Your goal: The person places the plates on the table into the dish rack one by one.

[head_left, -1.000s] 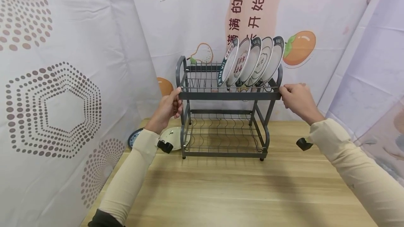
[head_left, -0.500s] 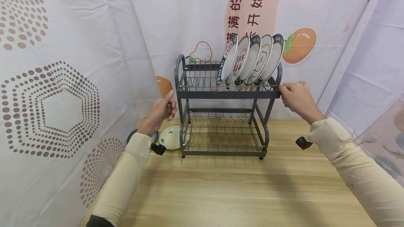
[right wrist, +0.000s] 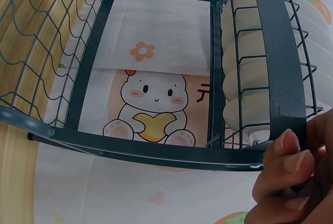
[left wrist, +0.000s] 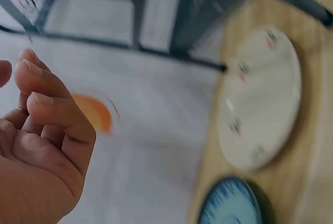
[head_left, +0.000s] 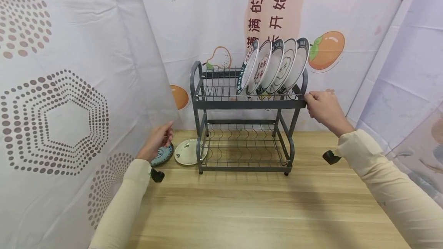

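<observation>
Clearly, one plate (head_left: 248, 67) reads "SHI HAO"; right grip (head_left: 323, 107) holds rack (head_left: 248, 105).

Blue patterned plate (head_left: 164, 156): partly behind left hand (head_left: 158, 140). Cream plate (left wrist: 260, 99): motifs blurred, left-wrist view. Right hand (right wrist: 295, 176): edge-cropped, right-wrist view.

Bright, even light fills the head view, with soft shadows across the pale wood-grain tabletop (head_left: 242, 210). The dimmer left-wrist view smears the round blue-patterned plate (left wrist: 231, 206); the right-wrist view renders the dark grey metal two-tier dish rack (right wrist: 283, 62) fairly crisply.
</observation>
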Available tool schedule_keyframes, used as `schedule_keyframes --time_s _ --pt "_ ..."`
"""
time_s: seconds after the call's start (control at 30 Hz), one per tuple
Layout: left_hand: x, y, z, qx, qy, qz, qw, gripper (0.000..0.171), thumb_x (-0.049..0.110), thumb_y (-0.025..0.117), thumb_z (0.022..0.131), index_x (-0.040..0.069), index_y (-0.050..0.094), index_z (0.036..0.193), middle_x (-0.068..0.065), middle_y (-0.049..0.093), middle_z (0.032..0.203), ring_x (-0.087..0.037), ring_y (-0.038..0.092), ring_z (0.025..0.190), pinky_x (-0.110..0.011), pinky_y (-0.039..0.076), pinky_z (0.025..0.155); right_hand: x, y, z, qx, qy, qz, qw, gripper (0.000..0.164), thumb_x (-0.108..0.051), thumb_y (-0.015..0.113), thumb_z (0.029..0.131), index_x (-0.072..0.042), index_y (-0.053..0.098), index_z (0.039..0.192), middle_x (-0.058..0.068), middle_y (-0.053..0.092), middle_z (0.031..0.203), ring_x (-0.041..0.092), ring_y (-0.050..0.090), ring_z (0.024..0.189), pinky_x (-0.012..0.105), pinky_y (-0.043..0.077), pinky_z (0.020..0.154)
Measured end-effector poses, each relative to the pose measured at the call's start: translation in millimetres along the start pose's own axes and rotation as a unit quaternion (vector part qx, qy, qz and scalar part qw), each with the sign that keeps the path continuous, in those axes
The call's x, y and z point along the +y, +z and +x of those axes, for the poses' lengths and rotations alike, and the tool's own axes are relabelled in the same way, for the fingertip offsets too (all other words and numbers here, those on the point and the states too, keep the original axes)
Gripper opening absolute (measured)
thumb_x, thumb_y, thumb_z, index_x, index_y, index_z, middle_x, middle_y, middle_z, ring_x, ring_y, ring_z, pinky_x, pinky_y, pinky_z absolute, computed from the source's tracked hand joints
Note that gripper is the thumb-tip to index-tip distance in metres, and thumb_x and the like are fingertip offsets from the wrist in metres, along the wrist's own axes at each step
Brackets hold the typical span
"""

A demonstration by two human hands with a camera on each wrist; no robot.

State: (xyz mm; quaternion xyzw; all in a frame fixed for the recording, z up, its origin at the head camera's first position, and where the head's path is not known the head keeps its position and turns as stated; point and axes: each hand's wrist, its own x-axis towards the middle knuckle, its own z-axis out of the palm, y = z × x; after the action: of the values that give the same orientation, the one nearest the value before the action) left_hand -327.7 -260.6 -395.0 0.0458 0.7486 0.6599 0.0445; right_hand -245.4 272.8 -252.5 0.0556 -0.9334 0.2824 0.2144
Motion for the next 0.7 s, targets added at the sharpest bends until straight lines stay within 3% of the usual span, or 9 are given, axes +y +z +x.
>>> schedule_keyframes --time_s 0.07,0.13,0.3,0.4,0.47,0.57,0.7 --pt "-11.4 -11.0 -1.5 0.023 -0.024 0.009 0.9994 0.049 0.053 0.051 0.105 0.007 0.053 0.090 0.001 0.056 0.068 -0.009 0.047 0.049 -0.025 0.042 0.047 0 1 0 0.001 -0.002 -0.001 1.000 0.047 -0.024 0.037 0.105 -0.007 0.060 0.068 0.004 0.058 0.055 0.022 0.051 0.045 0.035 0.039 0.048" --pt "-22.0 -22.1 -2.9 0.040 -0.050 0.012 0.9979 0.047 0.051 0.049 0.107 0.007 0.053 0.092 0.002 0.056 0.069 -0.009 0.048 0.049 -0.025 0.043 0.047 -1 0 0 0.003 -0.007 0.001 1.000 0.048 -0.024 0.036 0.105 -0.006 0.059 0.067 0.005 0.058 0.054 0.025 0.051 0.045 0.038 0.044 0.065" --pt "-46.1 -43.6 -9.3 0.067 -0.087 0.048 0.9928 0.042 0.044 0.043 0.109 0.008 0.054 0.091 0.002 0.058 0.071 -0.008 0.049 0.051 -0.026 0.044 0.050 1 0 1 0.005 -0.016 0.005 1.000 0.050 -0.023 0.036 0.105 -0.006 0.059 0.064 0.004 0.056 0.051 0.028 0.049 0.051 0.054 0.030 0.101" --pt "-58.6 -52.2 -13.1 0.083 -0.093 0.064 0.9901 0.040 0.043 0.043 0.109 0.008 0.054 0.091 0.001 0.059 0.073 -0.007 0.049 0.052 -0.025 0.045 0.049 2 0 1 0.003 -0.015 0.005 1.000 0.051 -0.024 0.036 0.106 -0.007 0.059 0.064 0.001 0.055 0.050 0.028 0.048 0.057 0.059 0.026 0.108" --pt "-65.4 -57.1 -14.3 0.093 -0.096 0.071 0.9885 0.040 0.041 0.043 0.109 0.006 0.053 0.092 0.000 0.060 0.073 -0.006 0.050 0.052 -0.024 0.045 0.048 2 0 1 0.003 -0.012 0.005 1.000 0.051 -0.024 0.036 0.106 -0.007 0.059 0.064 0.002 0.055 0.051 0.028 0.047 0.059 0.056 0.030 0.103" --pt "-73.5 -63.1 -16.2 0.110 -0.105 0.090 0.9842 0.041 0.038 0.042 0.110 0.002 0.055 0.096 -0.002 0.061 0.072 -0.006 0.051 0.050 -0.024 0.046 0.047 1 0 0 0.005 -0.007 -0.001 1.000 0.050 -0.025 0.036 0.106 -0.007 0.060 0.065 0.003 0.056 0.052 0.027 0.049 0.055 0.045 0.039 0.079" --pt "-81.9 -68.7 -19.5 0.132 -0.131 0.117 0.9756 0.041 0.035 0.042 0.109 -0.004 0.056 0.103 -0.002 0.061 0.070 -0.007 0.052 0.049 -0.026 0.047 0.048 -1 1 -1 0.010 -0.002 -0.005 1.000 0.048 -0.025 0.037 0.105 -0.006 0.060 0.067 0.004 0.058 0.054 0.023 0.051 0.046 0.036 0.039 0.051"
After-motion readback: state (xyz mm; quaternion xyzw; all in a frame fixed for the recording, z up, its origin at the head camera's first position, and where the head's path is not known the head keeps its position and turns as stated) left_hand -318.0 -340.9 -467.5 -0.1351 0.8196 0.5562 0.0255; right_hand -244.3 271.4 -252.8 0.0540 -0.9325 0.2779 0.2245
